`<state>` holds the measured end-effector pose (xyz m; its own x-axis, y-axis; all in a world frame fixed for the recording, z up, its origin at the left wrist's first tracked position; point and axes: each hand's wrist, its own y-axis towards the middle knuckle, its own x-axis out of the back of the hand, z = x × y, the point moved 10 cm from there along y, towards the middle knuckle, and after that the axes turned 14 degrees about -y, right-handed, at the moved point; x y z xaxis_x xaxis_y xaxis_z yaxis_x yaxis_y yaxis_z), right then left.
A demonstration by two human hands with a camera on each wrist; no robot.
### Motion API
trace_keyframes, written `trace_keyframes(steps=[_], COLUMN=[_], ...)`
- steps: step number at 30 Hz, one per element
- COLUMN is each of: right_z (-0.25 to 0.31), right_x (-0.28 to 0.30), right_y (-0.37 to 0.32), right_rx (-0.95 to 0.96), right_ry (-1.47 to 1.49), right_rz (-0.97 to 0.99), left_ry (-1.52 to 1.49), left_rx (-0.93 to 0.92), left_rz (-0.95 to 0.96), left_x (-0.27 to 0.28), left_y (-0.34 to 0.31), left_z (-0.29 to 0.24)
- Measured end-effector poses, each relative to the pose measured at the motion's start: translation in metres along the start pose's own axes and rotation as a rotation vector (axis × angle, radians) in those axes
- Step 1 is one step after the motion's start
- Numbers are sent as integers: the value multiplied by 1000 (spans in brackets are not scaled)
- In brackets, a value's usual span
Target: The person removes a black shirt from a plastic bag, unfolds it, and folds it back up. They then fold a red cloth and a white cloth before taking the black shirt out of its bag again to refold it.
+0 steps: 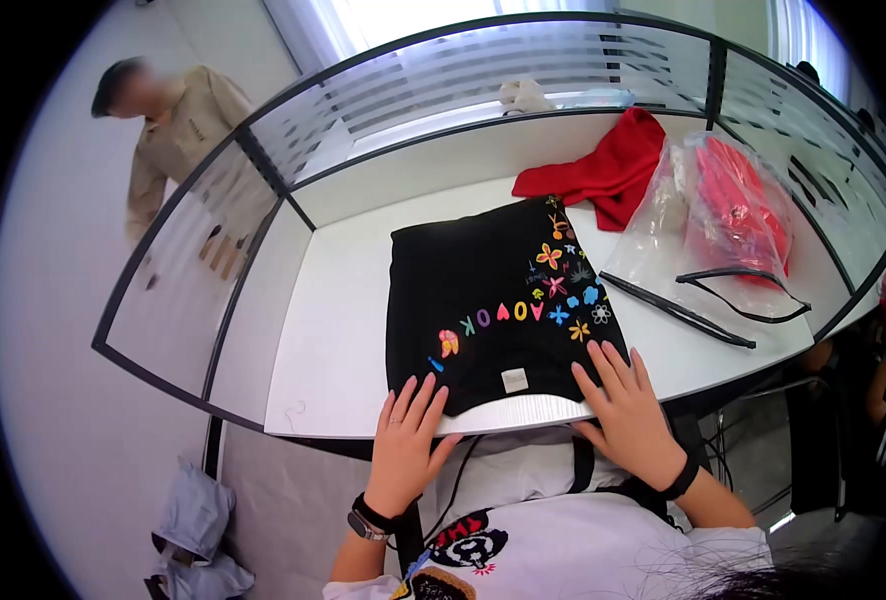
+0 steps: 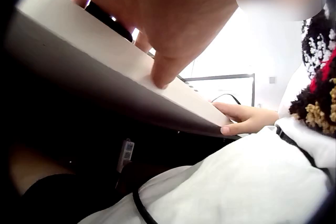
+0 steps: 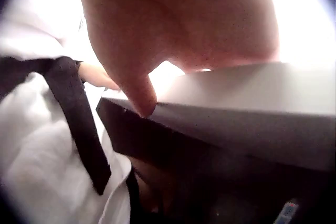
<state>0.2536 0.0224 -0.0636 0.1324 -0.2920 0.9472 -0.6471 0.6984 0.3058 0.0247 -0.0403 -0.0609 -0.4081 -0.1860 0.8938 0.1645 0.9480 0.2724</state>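
Note:
A black T-shirt (image 1: 463, 270) lies folded on the white desk, its neckline with a white label toward the person. Colourful letters, flowers and small motifs run across its front and right side. My left hand (image 1: 408, 440) rests at the shirt's near left corner, fingertips on the cloth and thumb by the desk edge. My right hand (image 1: 628, 420) lies over the near right corner with its fingers straight and spread. In both wrist views the thumb touches the front edge of the desk, while most of the fingers are hidden behind the palm.
Behind the shirt lies a red cloth (image 1: 613, 165). A clear plastic bag (image 1: 653, 205) with a red item inside stands at the right, its black handles (image 1: 683, 310) on the desk (image 1: 323, 330). Framed partition panels (image 1: 193, 270) surround the desk. A person (image 1: 178, 130) stands beyond at the left.

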Motion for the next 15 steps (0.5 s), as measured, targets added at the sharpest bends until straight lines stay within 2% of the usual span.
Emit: trace_keyframes(steps=[5, 7, 9, 10, 11, 12, 15], right_z=[-7, -7, -8, -14, -18, -18, -21], right_x=[10, 13, 16, 13, 11, 19, 19], right_y=[8, 6, 9, 11, 14, 17, 20], right_rx=[-7, 14, 26, -15, -55, -50, -42], right_ry=[55, 38, 5, 28, 52, 24, 20], right_rz=[44, 26, -71, -74, -76, -158, -171], left_ry=[37, -27, -87, -152, -153, -149, -168], left_rx=[-4, -2, -24, -37, -38, -36, -24], left_rz=[40, -66, -142, -206, -209, -223, -272], left_x=[8, 12, 14, 19, 20, 22, 25], left_y=[6, 2, 1, 0, 1, 2, 6], left_z=[6, 10, 19, 23, 25, 27, 31])
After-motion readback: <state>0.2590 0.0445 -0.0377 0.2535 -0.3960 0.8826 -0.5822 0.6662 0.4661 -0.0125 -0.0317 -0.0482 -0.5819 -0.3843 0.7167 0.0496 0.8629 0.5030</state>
